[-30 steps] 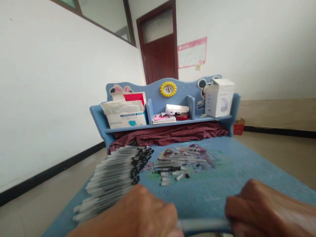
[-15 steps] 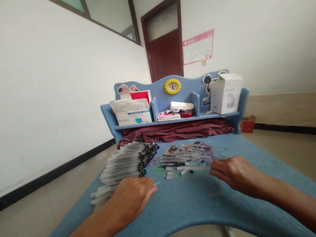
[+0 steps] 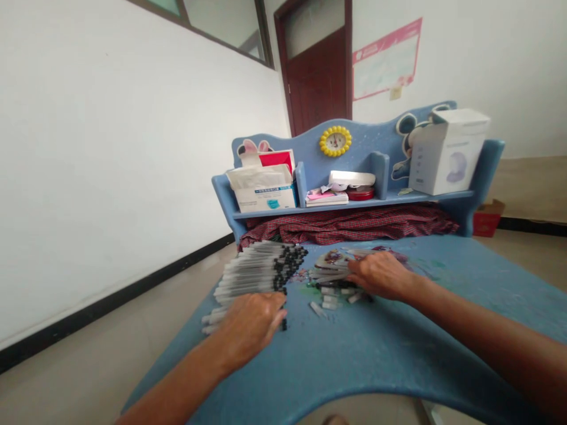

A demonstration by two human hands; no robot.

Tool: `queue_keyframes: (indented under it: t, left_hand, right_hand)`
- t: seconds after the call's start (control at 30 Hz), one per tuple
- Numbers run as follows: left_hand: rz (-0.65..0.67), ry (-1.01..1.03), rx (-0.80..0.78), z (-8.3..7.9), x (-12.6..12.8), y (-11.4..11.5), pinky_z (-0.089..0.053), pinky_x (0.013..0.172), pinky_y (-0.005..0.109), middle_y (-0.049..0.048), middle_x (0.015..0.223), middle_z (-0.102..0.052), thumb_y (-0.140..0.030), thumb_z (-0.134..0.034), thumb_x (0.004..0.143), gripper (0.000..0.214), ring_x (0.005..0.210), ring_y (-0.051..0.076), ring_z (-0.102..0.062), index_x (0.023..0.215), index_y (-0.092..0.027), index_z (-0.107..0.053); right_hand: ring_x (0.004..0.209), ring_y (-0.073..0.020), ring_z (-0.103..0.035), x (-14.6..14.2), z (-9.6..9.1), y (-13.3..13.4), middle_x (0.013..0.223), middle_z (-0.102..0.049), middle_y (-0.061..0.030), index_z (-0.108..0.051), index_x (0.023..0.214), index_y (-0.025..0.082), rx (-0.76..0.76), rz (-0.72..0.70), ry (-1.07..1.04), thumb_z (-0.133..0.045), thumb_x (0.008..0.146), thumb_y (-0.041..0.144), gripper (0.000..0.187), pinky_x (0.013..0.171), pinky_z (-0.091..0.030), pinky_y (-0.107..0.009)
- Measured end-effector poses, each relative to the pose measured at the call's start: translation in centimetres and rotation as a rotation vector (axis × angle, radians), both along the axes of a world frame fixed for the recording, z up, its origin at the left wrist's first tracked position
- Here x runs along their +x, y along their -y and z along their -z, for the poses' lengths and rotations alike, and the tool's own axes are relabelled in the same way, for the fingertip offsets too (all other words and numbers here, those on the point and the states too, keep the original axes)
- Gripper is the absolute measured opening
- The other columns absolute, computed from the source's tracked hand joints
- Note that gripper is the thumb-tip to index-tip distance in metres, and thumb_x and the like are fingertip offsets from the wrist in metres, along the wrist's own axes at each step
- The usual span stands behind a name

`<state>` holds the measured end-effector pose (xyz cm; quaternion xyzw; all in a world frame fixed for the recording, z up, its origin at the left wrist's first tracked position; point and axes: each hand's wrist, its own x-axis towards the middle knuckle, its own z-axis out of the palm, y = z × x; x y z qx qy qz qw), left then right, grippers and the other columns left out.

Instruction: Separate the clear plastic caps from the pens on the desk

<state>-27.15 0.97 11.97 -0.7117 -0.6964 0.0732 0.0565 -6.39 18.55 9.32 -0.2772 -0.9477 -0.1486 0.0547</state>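
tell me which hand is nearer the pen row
Left. The left hand rests on the near end of the pen row; the right hand is off to its right, on the loose pen parts, not touching the row.

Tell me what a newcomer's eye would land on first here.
First comes the fanned row of clear pens with black caps on the left of the blue desk, with the left hand resting on its near end. Beside it, the right hand covers part of a loose heap of pen parts. Behind, a yellow flower-shaped clock stands out on the desk's back panel.
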Motion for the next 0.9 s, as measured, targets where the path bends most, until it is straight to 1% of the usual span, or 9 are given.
queue_keyframes:
  t: [0.13,0.27,0.4,0.5,0.63,0.7,0.8,0.83,0.9]
  left_hand:
    - [-0.026,0.037,-0.023,-0.7,-2.1,2.3,-0.046,0.079,0.031,0.0078,0.09,-0.064,-0.021,-0.041,0.089,0.02,0.086,0.021,-0.061,0.093,-0.017,-0.06]
    - [-0.029,0.041,-0.043,-0.6,-2.6,3.7,-0.046,0.077,0.03,0.0078,0.091,-0.061,-0.02,-0.042,0.088,0.021,0.084,0.02,-0.059,0.095,-0.017,-0.061]
    - [-0.019,0.043,-0.052,-0.2,-2.1,3.9,-0.045,0.078,0.031,0.0075,0.093,-0.06,-0.02,-0.044,0.086,0.019,0.086,0.02,-0.058,0.092,-0.018,-0.062]
    - [-0.027,0.057,-0.068,0.0,-2.0,3.6,-0.045,0.074,0.03,0.0068,0.091,-0.059,-0.018,-0.046,0.082,0.017,0.083,0.02,-0.058,0.089,-0.019,-0.062]
    - [0.006,0.117,-0.076,0.1,-2.5,3.3,-0.042,0.067,0.025,0.0037,0.082,-0.057,-0.017,-0.049,0.079,0.009,0.074,0.017,-0.057,0.075,-0.018,-0.058]
    - [0.035,0.138,-0.089,-0.1,-2.7,3.2,-0.041,0.064,0.023,0.0022,0.078,-0.055,-0.017,-0.05,0.077,0.01,0.071,0.016,-0.055,0.068,-0.018,-0.053]
    - [0.083,0.164,-0.088,-0.8,-2.4,3.0,-0.039,0.062,0.022,0.0018,0.077,-0.053,-0.016,-0.047,0.078,0.011,0.07,0.015,-0.053,0.067,-0.018,-0.05]
    - [0.101,0.174,-0.07,-1.1,-2.1,2.8,-0.039,0.063,0.023,0.002,0.078,-0.053,-0.016,-0.046,0.079,0.011,0.07,0.015,-0.053,0.069,-0.018,-0.049]
    - [0.135,0.203,-0.017,-1.9,-1.2,1.9,-0.038,0.064,0.024,0.0025,0.079,-0.052,-0.017,-0.043,0.081,0.01,0.071,0.015,-0.051,0.072,-0.017,-0.048]
  right_hand:
    - [0.077,-0.0271,-0.067,0.5,0.6,-0.3,0.082,-0.07,-0.0144,-0.062,0.092,0.015,0.001,0.027,-0.016,-0.04,0.09,0.039,0.034,0.064,-0.047,-0.032]
    - [0.075,-0.027,-0.067,1.0,0.8,-0.1,0.08,-0.07,-0.0143,-0.062,0.092,0.015,-0.021,0.058,-0.016,-0.04,0.09,0.04,0.033,0.063,-0.046,-0.032]
    - [0.072,-0.0267,-0.067,1.5,0.6,0.5,0.076,-0.07,-0.0138,-0.063,0.089,0.016,-0.023,0.069,-0.04,-0.039,0.089,0.039,0.033,0.061,-0.045,-0.031]
    - [0.069,-0.0255,-0.066,1.9,0.3,1.1,0.075,-0.069,-0.0135,-0.063,0.087,0.017,-0.03,0.058,-0.049,-0.039,0.089,0.038,0.033,0.059,-0.043,-0.029]
    - [0.068,-0.0243,-0.066,2.1,0.0,1.5,0.073,-0.069,-0.0113,-0.064,0.085,0.018,-0.044,0.042,-0.068,-0.039,0.089,0.035,0.031,0.059,-0.041,-0.029]
    - [0.067,-0.023,-0.065,2.1,-0.2,1.6,0.073,-0.069,-0.0101,-0.064,0.083,0.019,-0.066,0.03,-0.089,-0.039,0.089,0.035,0.03,0.059,-0.04,-0.028]
    - [0.065,-0.0199,-0.063,1.7,-0.8,1.8,0.073,-0.068,-0.0086,-0.065,0.08,0.018,-0.153,-0.007,-0.168,-0.042,0.087,0.034,0.029,0.057,-0.038,-0.026]
    - [0.064,-0.0184,-0.062,1.5,-1.0,1.9,0.072,-0.067,-0.0075,-0.065,0.078,0.018,-0.212,-0.036,-0.21,-0.044,0.087,0.034,0.028,0.057,-0.037,-0.025]
    - [0.061,-0.0146,-0.059,0.8,-1.6,2.1,0.067,-0.065,-0.0041,-0.064,0.073,0.017,-0.386,-0.123,-0.314,-0.046,0.085,0.034,0.027,0.054,-0.036,-0.022]
